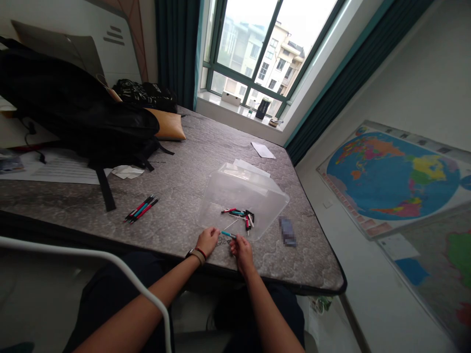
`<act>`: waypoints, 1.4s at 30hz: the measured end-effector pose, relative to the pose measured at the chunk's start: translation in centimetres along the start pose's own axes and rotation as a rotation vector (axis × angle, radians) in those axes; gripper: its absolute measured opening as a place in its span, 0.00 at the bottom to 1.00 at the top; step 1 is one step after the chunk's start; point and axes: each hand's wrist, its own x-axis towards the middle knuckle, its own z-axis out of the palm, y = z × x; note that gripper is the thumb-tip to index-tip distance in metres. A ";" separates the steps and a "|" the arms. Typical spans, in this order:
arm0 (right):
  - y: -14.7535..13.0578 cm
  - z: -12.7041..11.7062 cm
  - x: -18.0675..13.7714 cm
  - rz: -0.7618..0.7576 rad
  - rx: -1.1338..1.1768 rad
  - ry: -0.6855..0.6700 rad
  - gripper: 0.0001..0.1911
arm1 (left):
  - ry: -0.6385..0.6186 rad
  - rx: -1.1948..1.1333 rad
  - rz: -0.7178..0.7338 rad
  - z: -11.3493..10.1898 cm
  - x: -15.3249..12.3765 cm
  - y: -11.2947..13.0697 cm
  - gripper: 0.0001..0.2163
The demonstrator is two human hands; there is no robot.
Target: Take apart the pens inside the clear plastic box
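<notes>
My right hand [242,251] is closed on one end of a blue pen barrel [228,235], which points left toward my other hand. My left hand [208,240] is pinched at the barrel's far end; what lies between its fingertips is too small to make out. Just beyond both hands, a translucent plastic bin [265,193] rests on the mattress with its open side toward me. Inside it lies a loose heap of red, black, blue and white pen parts [247,218]. A thin pale rod [231,224] slants from near my left fingertips toward that heap.
Several assembled pens [142,209] lie side by side on the patterned mattress [176,196] to the left. A blurred dark rectangular object [287,231] is right of the bin. Farther off are a black backpack [73,103], a tan pouch [166,124] and white paper [263,150].
</notes>
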 end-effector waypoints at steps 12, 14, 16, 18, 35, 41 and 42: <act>0.1 0.7 -0.1 -0.065 -0.156 -0.023 0.22 | -0.154 0.377 0.548 -0.5 -0.9 5.6 0.20; 0.2 0.8 -0.3 -0.089 -0.260 -0.074 0.22 | -0.187 0.377 0.572 0.2 0.3 6.6 0.20; 0.5 0.9 -0.4 -0.110 -0.342 -0.110 0.22 | -0.223 0.388 0.602 1.1 1.9 7.2 0.20; 0.6 0.9 -0.4 -0.119 -0.387 -0.128 0.22 | -0.278 0.432 0.653 2.1 3.3 7.3 0.18; -0.2 -0.1 1.0 0.016 0.202 0.084 0.19 | -0.369 0.507 0.483 -1.5 4.8 7.8 0.17; -2.3 0.6 2.0 0.303 0.695 -0.065 0.14 | -0.516 0.550 0.409 0.5 2.9 7.8 0.18; -2.4 1.0 2.2 0.358 0.722 -0.120 0.13 | -0.490 0.560 0.423 1.0 2.7 7.7 0.18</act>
